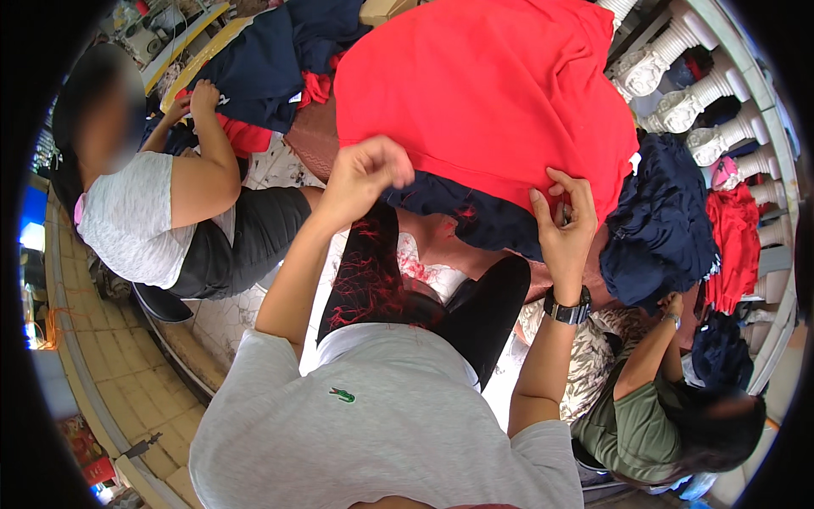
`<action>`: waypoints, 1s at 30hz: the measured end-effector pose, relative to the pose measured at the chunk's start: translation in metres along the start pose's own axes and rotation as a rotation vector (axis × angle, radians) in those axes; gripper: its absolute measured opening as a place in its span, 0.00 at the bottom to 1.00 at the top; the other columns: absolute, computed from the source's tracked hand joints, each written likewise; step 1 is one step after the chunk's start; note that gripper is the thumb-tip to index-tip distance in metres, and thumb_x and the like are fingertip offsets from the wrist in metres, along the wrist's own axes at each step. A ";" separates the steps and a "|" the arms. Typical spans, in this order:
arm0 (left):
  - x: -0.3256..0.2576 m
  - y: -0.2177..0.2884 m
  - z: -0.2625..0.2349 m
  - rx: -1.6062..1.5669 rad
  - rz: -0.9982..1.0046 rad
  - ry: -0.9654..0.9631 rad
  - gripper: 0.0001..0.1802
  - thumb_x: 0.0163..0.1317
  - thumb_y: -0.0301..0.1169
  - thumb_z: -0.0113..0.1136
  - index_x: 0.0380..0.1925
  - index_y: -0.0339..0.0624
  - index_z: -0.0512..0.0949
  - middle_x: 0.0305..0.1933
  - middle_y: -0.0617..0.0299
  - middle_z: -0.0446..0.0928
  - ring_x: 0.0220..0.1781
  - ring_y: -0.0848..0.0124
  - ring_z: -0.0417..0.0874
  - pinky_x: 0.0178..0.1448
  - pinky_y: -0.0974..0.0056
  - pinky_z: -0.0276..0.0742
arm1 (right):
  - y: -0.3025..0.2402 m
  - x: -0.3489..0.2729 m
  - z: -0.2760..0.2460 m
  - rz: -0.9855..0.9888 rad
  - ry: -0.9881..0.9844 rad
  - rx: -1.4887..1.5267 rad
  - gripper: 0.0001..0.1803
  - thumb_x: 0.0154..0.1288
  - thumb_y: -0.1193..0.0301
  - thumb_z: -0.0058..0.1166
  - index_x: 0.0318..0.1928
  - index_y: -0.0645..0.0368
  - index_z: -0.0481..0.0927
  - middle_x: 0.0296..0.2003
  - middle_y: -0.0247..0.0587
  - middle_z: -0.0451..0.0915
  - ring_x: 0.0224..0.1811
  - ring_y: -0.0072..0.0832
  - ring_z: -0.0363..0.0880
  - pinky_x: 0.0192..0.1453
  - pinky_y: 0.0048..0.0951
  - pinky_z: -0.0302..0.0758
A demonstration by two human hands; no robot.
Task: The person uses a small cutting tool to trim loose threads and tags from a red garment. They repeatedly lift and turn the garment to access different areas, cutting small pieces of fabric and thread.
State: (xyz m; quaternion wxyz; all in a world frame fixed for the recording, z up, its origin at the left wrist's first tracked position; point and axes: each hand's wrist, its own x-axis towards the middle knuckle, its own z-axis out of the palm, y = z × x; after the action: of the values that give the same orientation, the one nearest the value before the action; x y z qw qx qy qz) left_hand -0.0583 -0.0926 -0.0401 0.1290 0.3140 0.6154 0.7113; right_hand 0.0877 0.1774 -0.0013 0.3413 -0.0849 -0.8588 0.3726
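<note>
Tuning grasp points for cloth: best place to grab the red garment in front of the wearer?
Probably the near hem of the red garment, from the wearer's side. It drapes there as a free edge over navy fabric; the left hand and right hand already pinch along it.

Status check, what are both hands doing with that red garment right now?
Left hand pinching lower edge of red garment. Right hand gripping the same edge, beside navy trim. Red loose threads on lap. Nothing blocking.
</note>
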 end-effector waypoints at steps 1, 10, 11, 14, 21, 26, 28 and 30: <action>-0.008 0.015 -0.005 0.036 -0.220 -0.253 0.07 0.63 0.14 0.56 0.35 0.34 0.82 0.34 0.59 0.84 0.39 0.74 0.86 0.45 0.69 0.82 | -0.001 0.000 0.000 0.010 0.000 0.006 0.18 0.57 0.80 0.70 0.50 0.60 0.84 0.34 0.35 0.72 0.36 0.25 0.74 0.40 0.25 0.72; 0.008 0.005 0.039 0.989 0.453 0.233 0.09 0.54 0.20 0.68 0.35 0.38 0.79 0.44 0.55 0.75 0.52 0.54 0.75 0.55 0.55 0.71 | -0.006 -0.001 0.002 -0.111 -0.003 -0.098 0.21 0.51 0.84 0.64 0.48 0.58 0.83 0.37 0.38 0.70 0.36 0.29 0.75 0.37 0.27 0.73; 0.012 0.002 0.030 0.961 0.487 0.223 0.10 0.53 0.20 0.68 0.35 0.38 0.80 0.43 0.56 0.76 0.49 0.55 0.76 0.54 0.55 0.72 | -0.005 -0.001 0.002 -0.181 0.028 -0.148 0.21 0.51 0.84 0.64 0.47 0.58 0.82 0.37 0.39 0.70 0.36 0.30 0.76 0.36 0.28 0.74; 0.014 0.007 0.006 0.878 0.519 0.097 0.08 0.54 0.21 0.69 0.34 0.37 0.80 0.43 0.56 0.80 0.43 0.56 0.80 0.49 0.57 0.75 | -0.003 -0.005 -0.007 -0.173 0.051 -0.203 0.19 0.51 0.84 0.64 0.45 0.58 0.81 0.39 0.41 0.72 0.36 0.35 0.79 0.35 0.32 0.77; 0.017 0.040 -0.004 0.631 0.399 0.145 0.03 0.74 0.24 0.52 0.43 0.35 0.73 0.37 0.52 0.78 0.43 0.61 0.80 0.50 0.62 0.74 | -0.018 0.021 -0.024 -0.232 -0.054 -0.140 0.13 0.56 0.84 0.61 0.43 0.59 0.82 0.39 0.44 0.80 0.32 0.40 0.83 0.38 0.34 0.77; 0.069 0.037 -0.015 0.787 0.433 0.272 0.08 0.70 0.24 0.60 0.46 0.36 0.75 0.42 0.53 0.77 0.43 0.61 0.79 0.51 0.62 0.74 | -0.020 0.073 -0.016 -0.315 0.044 -0.332 0.09 0.60 0.78 0.62 0.42 0.58 0.80 0.37 0.43 0.81 0.34 0.44 0.83 0.37 0.39 0.77; 0.080 0.039 -0.014 1.225 0.646 0.382 0.10 0.66 0.23 0.63 0.46 0.36 0.76 0.44 0.52 0.76 0.46 0.58 0.80 0.52 0.59 0.75 | -0.006 0.085 0.001 -0.346 0.134 -0.450 0.09 0.61 0.76 0.63 0.41 0.57 0.79 0.37 0.41 0.80 0.34 0.44 0.83 0.36 0.41 0.76; 0.077 0.045 0.002 1.088 0.643 0.435 0.12 0.60 0.22 0.66 0.44 0.37 0.78 0.48 0.52 0.76 0.53 0.53 0.78 0.58 0.55 0.73 | 0.000 0.084 0.003 -0.325 0.140 -0.436 0.10 0.62 0.73 0.65 0.41 0.57 0.78 0.37 0.41 0.79 0.35 0.44 0.82 0.34 0.42 0.75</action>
State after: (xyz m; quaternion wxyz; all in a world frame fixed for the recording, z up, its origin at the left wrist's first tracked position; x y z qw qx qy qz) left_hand -0.1075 -0.0565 0.0249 -0.3931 0.3517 0.7742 0.3497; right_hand 0.0222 0.2093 0.0414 0.4287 -0.0430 -0.8953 0.1128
